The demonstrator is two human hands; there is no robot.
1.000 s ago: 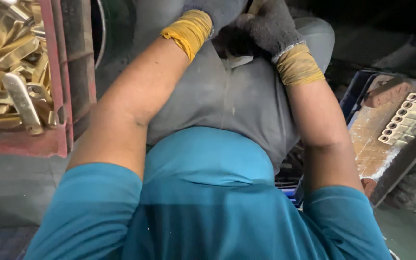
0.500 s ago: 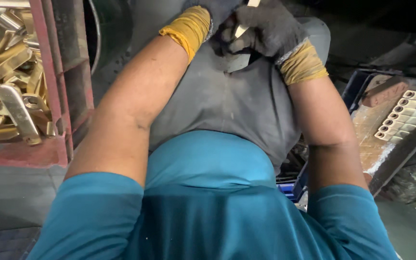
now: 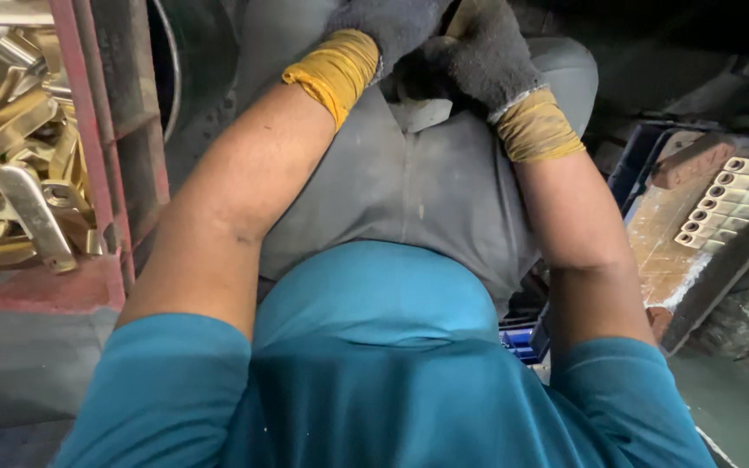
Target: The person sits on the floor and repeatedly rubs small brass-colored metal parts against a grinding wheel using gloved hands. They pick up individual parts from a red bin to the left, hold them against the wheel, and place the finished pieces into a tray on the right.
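At the top centre of the frame, a small pale metal piece [image 3: 425, 113] is held over the lap between two dark knitted gloves with mustard-yellow cuffs. The right hand [image 3: 477, 54] is closed around the piece from above, its fingers curled tight on it. The left hand [image 3: 392, 24] is cut off by the upper edge, so whether its fingers are open or closed cannot be told. The piece appears flat-sided and dull, with a squared lower edge; its upper part is hidden by the glove.

A slip is judged possible: the grip is taken through thick fabric, and a smooth metal part could be dropped onto the grey trousers [image 3: 409, 191] or down between the knees. Sharp edges could also snag the knit.

At the left, a red metal crate [image 3: 88, 156] is filled with shiny brass-coloured parts [image 3: 23, 199], long and flat. At the right, a row of pale blocks with round holes [image 3: 726, 204] is laid on a worn brown tray [image 3: 661, 234].
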